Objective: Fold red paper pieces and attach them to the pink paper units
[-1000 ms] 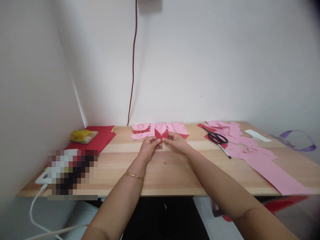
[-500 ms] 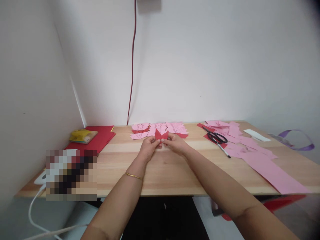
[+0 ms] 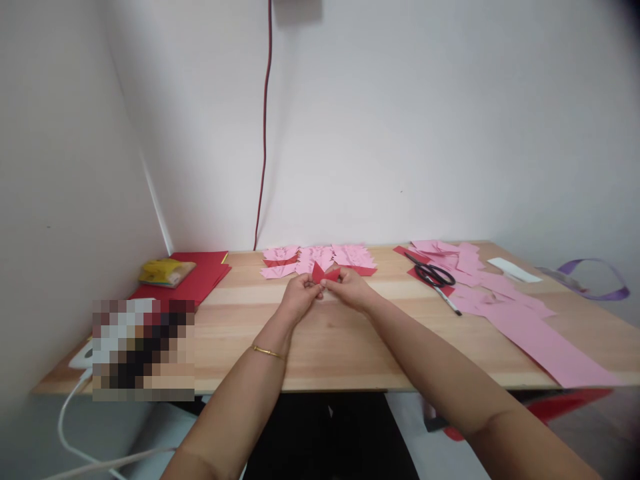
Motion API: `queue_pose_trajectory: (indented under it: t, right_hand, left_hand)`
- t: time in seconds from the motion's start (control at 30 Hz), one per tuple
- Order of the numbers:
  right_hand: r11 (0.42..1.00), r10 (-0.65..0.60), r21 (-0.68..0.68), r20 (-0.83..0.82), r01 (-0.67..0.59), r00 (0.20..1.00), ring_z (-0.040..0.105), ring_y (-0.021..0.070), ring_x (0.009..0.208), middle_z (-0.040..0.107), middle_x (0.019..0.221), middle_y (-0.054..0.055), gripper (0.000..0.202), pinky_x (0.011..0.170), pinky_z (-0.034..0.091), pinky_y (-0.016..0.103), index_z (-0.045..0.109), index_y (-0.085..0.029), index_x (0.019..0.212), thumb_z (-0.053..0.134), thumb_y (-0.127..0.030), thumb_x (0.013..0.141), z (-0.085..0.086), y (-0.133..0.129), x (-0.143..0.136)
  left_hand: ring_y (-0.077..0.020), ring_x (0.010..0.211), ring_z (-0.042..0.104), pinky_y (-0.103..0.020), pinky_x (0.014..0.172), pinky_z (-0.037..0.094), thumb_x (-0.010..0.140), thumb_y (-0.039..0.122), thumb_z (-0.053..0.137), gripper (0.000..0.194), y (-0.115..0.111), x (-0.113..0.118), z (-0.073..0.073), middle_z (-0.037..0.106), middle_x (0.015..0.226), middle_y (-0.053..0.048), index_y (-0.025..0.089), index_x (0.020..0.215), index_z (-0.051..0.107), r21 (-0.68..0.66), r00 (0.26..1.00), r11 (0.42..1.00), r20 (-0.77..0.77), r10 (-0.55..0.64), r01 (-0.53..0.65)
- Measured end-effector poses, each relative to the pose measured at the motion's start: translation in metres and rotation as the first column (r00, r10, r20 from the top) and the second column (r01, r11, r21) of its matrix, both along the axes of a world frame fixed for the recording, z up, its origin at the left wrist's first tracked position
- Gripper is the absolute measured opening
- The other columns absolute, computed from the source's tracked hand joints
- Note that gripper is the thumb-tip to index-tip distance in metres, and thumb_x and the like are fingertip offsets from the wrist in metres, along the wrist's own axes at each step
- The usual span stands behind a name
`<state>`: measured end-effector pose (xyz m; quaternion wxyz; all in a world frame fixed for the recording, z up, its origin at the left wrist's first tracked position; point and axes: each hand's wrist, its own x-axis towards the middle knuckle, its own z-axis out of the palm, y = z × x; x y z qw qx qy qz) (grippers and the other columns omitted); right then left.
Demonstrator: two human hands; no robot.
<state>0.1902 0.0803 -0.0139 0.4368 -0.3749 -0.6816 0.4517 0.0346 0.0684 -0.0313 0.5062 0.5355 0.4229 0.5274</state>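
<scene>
A small piece of red paper (image 3: 327, 274) with pointed upper corners is held between my two hands, just above the wooden table. My left hand (image 3: 301, 293) pinches its lower left part between thumb and fingers. On the other side, my right hand (image 3: 349, 288) grips it, the thumb pressed near the middle. The lower part of the paper is hidden by the fingers. Right behind it lie pink cut-paper pieces (image 3: 315, 256) with jagged edges in rows, a few red pieces (image 3: 361, 271) among them.
Black-handled scissors (image 3: 434, 274) and a pen (image 3: 449, 301) lie at right beside pink paper scraps (image 3: 500, 293) and a white strip (image 3: 514, 270). Red sheets (image 3: 200, 280) carry a yellow packet (image 3: 163, 272) at left. A white power strip (image 3: 83, 355), partly blurred out, lies at the front left.
The red paper has tilted and its shape has altered, the left point now standing up and the right side lower. Both hands have shifted only slightly.
</scene>
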Motion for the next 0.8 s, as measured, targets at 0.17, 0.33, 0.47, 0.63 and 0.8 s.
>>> queue_pose_trajectory:
  t: [0.17,0.33,0.47,0.63,0.8]
  right_hand:
    - [0.999,-0.014,0.042,-0.044,0.016,0.999,0.052,0.0129,0.068,0.057,0.068,-0.001,0.019,0.067,0.041,0.026,0.057,-0.017,0.068,0.064,-0.034,0.071,-0.001,0.003,-0.001]
    - [0.999,0.048,0.009,-0.082,-0.048,0.995,0.054,0.0142,0.068,0.061,0.069,0.000,0.020,0.067,0.041,0.027,0.058,-0.018,0.071,0.065,-0.036,0.073,0.001,0.001,-0.002]
    - [0.999,0.049,0.014,-0.110,-0.048,0.993,0.052,0.0136,0.067,0.059,0.068,0.000,0.025,0.065,0.040,0.026,0.058,-0.018,0.065,0.067,-0.040,0.072,-0.001,0.001,-0.003]
    - [0.997,0.064,-0.024,-0.222,-0.072,0.973,0.049,0.0112,0.063,0.052,0.062,-0.002,0.033,0.066,0.039,0.026,0.052,-0.017,0.057,0.066,-0.042,0.072,-0.007,0.004,-0.005]
    - [0.969,0.131,-0.145,-0.392,-0.202,0.911,0.052,0.0125,0.061,0.055,0.060,-0.001,0.029,0.066,0.041,0.029,0.056,-0.017,0.066,0.068,-0.043,0.072,-0.009,0.002,-0.010]
  left_hand:
    - [-0.0105,0.055,0.056,-0.024,0.059,0.042,0.062,0.035,0.073,0.028,-0.003,0.004,0.000,0.061,0.060,0.000,0.014,0.068,0.054,-0.065,0.996,0.997,0.073,-0.045,0.050]
    - [-0.0088,0.052,0.051,-0.023,0.057,0.039,0.069,0.036,0.066,0.026,-0.004,0.003,0.002,0.057,0.056,0.002,0.015,0.063,0.052,0.012,1.000,1.000,-0.004,-0.029,0.029]
    - [-0.0089,0.052,0.048,-0.022,0.056,0.036,0.074,0.036,0.062,0.027,-0.003,0.000,0.003,0.054,0.054,0.003,0.016,0.061,0.050,0.125,0.986,0.992,-0.165,0.015,0.006]
    - [-0.0108,0.058,0.053,-0.024,0.062,0.040,0.076,0.030,0.058,0.018,-0.006,-0.003,0.010,0.058,0.060,0.002,0.016,0.066,0.055,0.162,0.976,0.984,-0.215,-0.040,0.076]
    - [-0.0132,0.065,0.059,-0.026,0.070,0.044,0.079,0.032,0.057,0.018,-0.006,-0.005,0.015,0.064,0.068,-0.002,0.015,0.074,0.061,0.200,0.973,0.968,-0.204,-0.109,0.150]
